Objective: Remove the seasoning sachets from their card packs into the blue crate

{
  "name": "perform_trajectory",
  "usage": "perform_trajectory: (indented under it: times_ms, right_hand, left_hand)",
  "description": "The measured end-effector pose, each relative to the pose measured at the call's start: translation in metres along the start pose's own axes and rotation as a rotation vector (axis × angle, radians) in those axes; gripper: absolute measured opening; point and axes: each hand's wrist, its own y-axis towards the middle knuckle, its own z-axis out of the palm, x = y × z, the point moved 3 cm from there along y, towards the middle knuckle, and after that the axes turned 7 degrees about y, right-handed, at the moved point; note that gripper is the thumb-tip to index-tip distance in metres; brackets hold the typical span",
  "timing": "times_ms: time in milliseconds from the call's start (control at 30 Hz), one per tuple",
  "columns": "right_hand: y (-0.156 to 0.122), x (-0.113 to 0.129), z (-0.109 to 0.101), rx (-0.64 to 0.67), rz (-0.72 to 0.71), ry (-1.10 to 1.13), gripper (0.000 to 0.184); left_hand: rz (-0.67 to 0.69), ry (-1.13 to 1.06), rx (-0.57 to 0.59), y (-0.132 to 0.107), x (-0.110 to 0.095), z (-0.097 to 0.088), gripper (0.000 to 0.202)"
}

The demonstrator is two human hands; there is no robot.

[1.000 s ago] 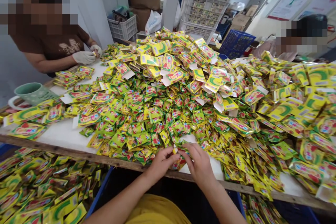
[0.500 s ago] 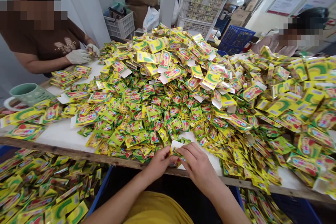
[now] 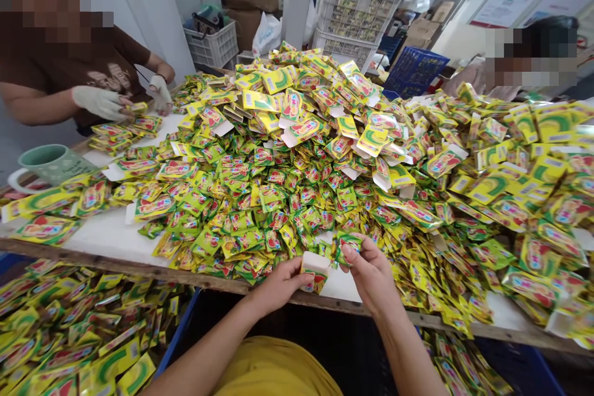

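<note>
My left hand (image 3: 278, 284) grips a small yellow cardboard box (image 3: 319, 281) near the table's front edge; its white end flap stands up towards the pile. Just right of the box, my right hand (image 3: 374, 269) pinches a green foil sachet (image 3: 347, 249) between thumb and fingers. Box and sachet are a short gap apart. Beyond both hands rises a heap of green and yellow sachets (image 3: 273, 198), topped with flat yellow boxes (image 3: 304, 130), some with white flaps open. What the box holds inside is hidden.
A gloved co-worker (image 3: 102, 102) handles a box at the left; another person (image 3: 505, 68) sits behind the heap at right. A green mug (image 3: 55, 164) stands on the left. Below the wooden table edge (image 3: 116, 266) are blue crates (image 3: 179, 331) of boxes. Stacked white crates (image 3: 357, 9) stand behind.
My right hand has moved from the box out to the right and now holds a sachet. The left hand keeps the box in place. The co-worker's gloved hands have moved apart.
</note>
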Motion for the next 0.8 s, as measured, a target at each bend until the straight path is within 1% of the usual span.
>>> perform_trajectory:
  times_ms: [100,167,267,300,333,367,433,500,567,600,667,700,733,767,800]
  right_hand:
    - [0.002,0.000,0.005,0.084,0.076,0.041,0.034]
    - [0.004,0.003,0.003,0.110,0.075,0.029,0.034]
    - [0.008,0.014,-0.008,0.022,-0.048,0.031,0.033]
    - [0.010,0.018,-0.011,0.006,-0.083,0.017,0.033]
    - [0.011,0.019,-0.011,0.026,-0.093,-0.027,0.033]
    - [0.011,0.020,-0.011,0.075,-0.087,-0.106,0.033]
    - [0.011,0.018,-0.006,0.191,-0.096,-0.356,0.030]
    - [0.007,0.017,-0.001,0.264,-0.192,-0.622,0.023]
    - [0.002,0.018,0.003,0.278,-0.314,-0.784,0.016]
    - [-0.001,0.020,0.003,0.257,-0.356,-0.807,0.015]
    - [-0.006,0.025,0.001,0.140,-0.401,-0.748,0.018]
    - [-0.008,0.027,0.000,0.080,-0.391,-0.688,0.021]
    - [-0.009,0.026,-0.001,0.058,-0.356,-0.630,0.024]
    - [-0.008,0.025,-0.001,0.078,-0.307,-0.589,0.025]
    - [-0.007,0.022,0.000,0.129,-0.254,-0.574,0.026]
  left_hand:
    - [0.007,0.030,-0.001,0.002,0.003,0.001,0.035]
    - [0.007,0.035,-0.012,0.004,0.006,0.001,0.036]
    - [0.026,0.023,-0.012,0.007,0.007,0.002,0.038]
    - [0.031,0.020,-0.006,0.008,0.007,0.002,0.039]
    - [0.033,0.022,0.004,0.009,0.006,0.002,0.039]
    - [0.030,0.029,0.011,0.009,0.006,0.002,0.038]
    - [0.017,0.063,0.031,0.009,0.005,0.002,0.037]
    - [0.011,0.114,0.052,0.008,0.005,0.002,0.035]
    - [0.008,0.148,0.053,0.007,0.006,0.002,0.034]
    - [0.005,0.148,0.046,0.007,0.007,0.002,0.034]
    - [-0.010,0.111,0.027,0.007,0.009,0.002,0.037]
    - [-0.016,0.088,0.024,0.008,0.009,0.002,0.039]
    - [-0.017,0.075,0.025,0.008,0.009,0.002,0.040]
    - [-0.015,0.072,0.027,0.009,0.008,0.002,0.040]
    - [-0.011,0.079,0.029,0.009,0.007,0.003,0.040]
